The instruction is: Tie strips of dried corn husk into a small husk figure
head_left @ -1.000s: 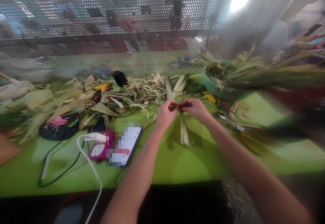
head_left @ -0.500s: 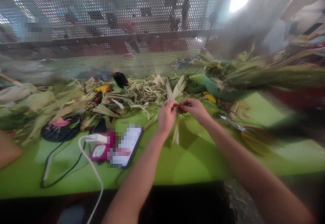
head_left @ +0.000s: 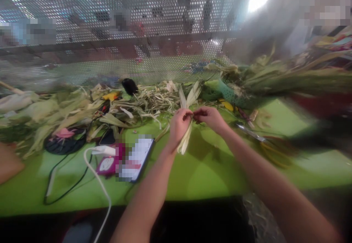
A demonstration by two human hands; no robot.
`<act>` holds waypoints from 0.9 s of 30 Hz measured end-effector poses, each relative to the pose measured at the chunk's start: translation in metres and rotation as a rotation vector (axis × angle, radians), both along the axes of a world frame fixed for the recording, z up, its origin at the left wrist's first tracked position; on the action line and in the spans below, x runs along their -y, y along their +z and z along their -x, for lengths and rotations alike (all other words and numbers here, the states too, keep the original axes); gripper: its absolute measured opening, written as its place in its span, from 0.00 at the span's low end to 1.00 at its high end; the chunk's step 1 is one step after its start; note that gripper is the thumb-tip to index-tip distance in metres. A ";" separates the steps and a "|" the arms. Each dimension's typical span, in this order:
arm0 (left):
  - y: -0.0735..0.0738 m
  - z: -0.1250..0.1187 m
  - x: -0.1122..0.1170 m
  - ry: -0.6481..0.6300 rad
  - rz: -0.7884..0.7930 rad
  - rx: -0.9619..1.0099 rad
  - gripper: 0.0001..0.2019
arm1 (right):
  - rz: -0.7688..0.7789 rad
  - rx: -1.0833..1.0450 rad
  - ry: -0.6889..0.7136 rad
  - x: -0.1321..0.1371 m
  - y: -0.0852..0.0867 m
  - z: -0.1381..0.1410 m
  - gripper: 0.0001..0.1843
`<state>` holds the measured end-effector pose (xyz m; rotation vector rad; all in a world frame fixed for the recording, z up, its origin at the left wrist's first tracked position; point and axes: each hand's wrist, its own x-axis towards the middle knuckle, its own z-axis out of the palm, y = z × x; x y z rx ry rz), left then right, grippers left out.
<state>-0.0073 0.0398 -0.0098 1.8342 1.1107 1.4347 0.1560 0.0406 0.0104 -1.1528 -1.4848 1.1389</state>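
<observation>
Pale corn husk strips [head_left: 184, 142] hang below my left hand [head_left: 180, 125], whose fingers are closed round their middle. Above the knuckles, husk ends [head_left: 194, 94] fan out in a V. Close beside it on the right, my right hand [head_left: 207, 117] pinches at the same spot; a thin dark strand seems to be at its fingertips, too small to make out surely. Both hands are over the green table [head_left: 203, 180]. Scissors with yellow handles [head_left: 275, 155] lie right of my right hand, blades pointing toward it.
A phone [head_left: 140, 160] lies left of my left forearm, beside a magenta box [head_left: 110, 164] with a white cable [head_left: 101, 184]. Husk scraps [head_left: 156, 100] are heaped along the back. A green basket [head_left: 233, 96] holds long leaves at right. Behind stands a perforated metal screen [head_left: 165, 59].
The lower husk ends have swung left and toward me, showing wider beneath my left hand. Both hands keep nearly the same place.
</observation>
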 end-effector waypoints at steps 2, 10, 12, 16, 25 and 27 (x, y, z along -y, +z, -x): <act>0.000 0.001 0.000 -0.003 0.010 0.015 0.06 | -0.014 -0.011 -0.019 0.000 0.000 0.000 0.06; -0.003 0.002 -0.001 -0.055 0.059 0.044 0.06 | 0.062 -0.084 -0.048 0.003 0.006 0.002 0.04; -0.004 0.002 -0.004 -0.079 0.135 0.107 0.04 | 0.077 -0.066 -0.056 0.003 0.007 0.000 0.03; -0.006 0.003 -0.008 -0.054 0.294 0.301 0.06 | 0.086 0.046 -0.106 -0.003 0.003 -0.007 0.03; -0.005 0.003 -0.010 -0.139 0.448 0.552 0.09 | -0.061 0.282 -0.142 -0.013 -0.017 -0.012 0.02; -0.003 0.005 -0.009 -0.213 0.425 0.557 0.11 | -0.041 0.262 -0.125 -0.014 -0.018 -0.010 0.03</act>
